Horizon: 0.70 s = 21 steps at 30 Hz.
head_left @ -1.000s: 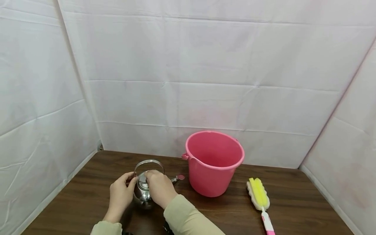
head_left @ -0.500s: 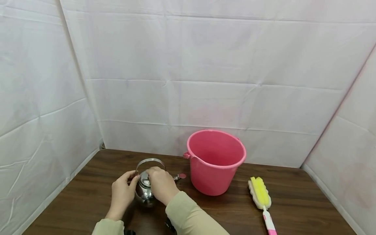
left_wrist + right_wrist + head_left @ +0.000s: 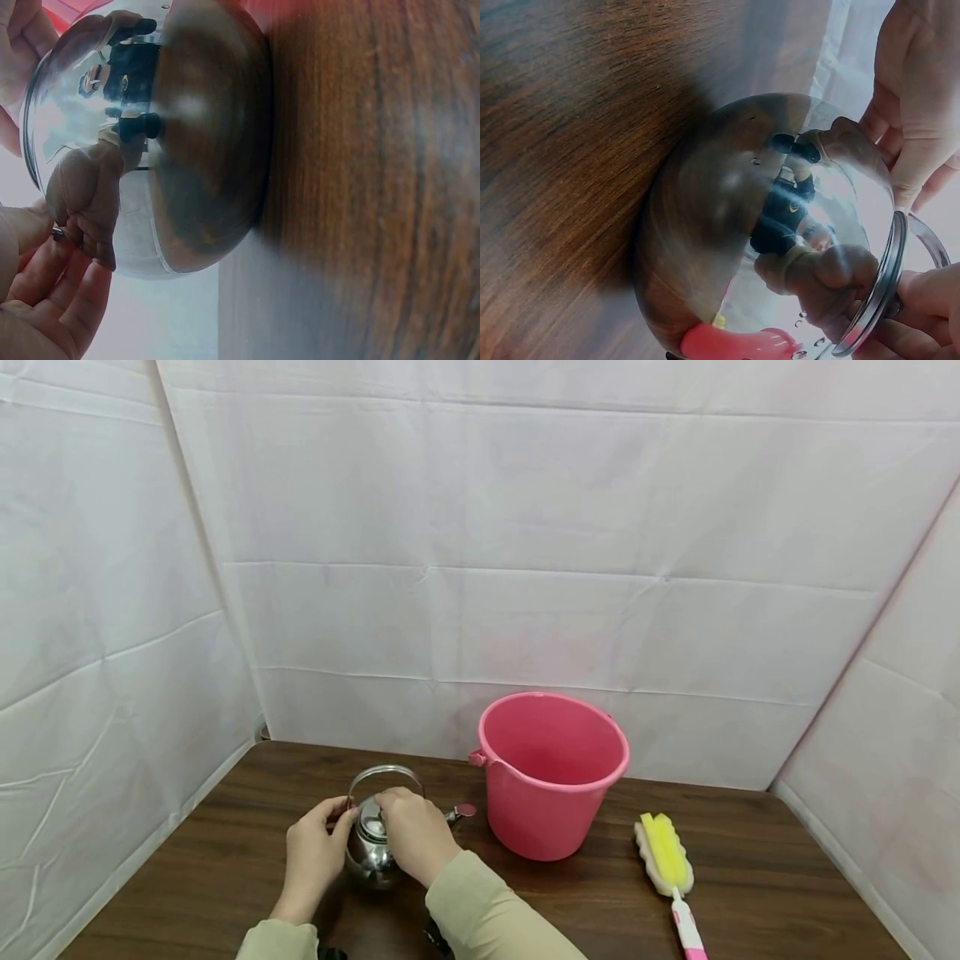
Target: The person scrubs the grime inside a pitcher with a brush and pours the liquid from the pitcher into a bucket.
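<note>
A shiny steel kettle stands upright on the wooden table, its arched handle raised. My left hand pinches the handle's base at the kettle's left side; its thumb and fingers show there in the left wrist view. My right hand reaches over the top and holds the lid by its knob, which the fingers mostly hide. The right wrist view shows the lid's rim at the kettle's mouth. The spout, with a red cap, points right toward the bucket.
A pink bucket stands just right of the kettle, near the back edge of the table. Farther right lies a sponge brush with a yellow and white head and a white and pink handle. White cloth walls enclose the table.
The whole head view has shifted slightly. Both hands keep their places on the kettle and lid; nothing else has visibly moved.
</note>
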Motion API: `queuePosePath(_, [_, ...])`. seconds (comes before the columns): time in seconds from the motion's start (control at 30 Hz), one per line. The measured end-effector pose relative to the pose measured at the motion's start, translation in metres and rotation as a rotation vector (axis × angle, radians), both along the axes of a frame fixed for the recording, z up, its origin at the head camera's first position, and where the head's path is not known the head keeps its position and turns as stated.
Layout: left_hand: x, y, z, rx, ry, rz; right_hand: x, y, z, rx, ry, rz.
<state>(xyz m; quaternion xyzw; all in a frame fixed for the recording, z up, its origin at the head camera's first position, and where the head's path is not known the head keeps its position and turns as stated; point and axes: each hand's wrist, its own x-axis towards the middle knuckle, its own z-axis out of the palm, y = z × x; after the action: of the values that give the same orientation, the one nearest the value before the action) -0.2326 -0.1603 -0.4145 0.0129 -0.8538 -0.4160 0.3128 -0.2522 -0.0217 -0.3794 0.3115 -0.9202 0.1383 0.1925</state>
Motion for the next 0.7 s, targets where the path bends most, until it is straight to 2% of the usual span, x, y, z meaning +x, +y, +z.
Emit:
queuePosePath(0.53, [0.0008,0.0020,0.0001,-0.009,0.048,0.008,0.0043,0.0040,0.0002,-0.009,0.076,0.019])
queuePosePath(0.7, [0.0008,0.0022,-0.0002,-0.010,0.059,0.012,0.0056,0.0053,0.0005,-0.021,0.055,0.032])
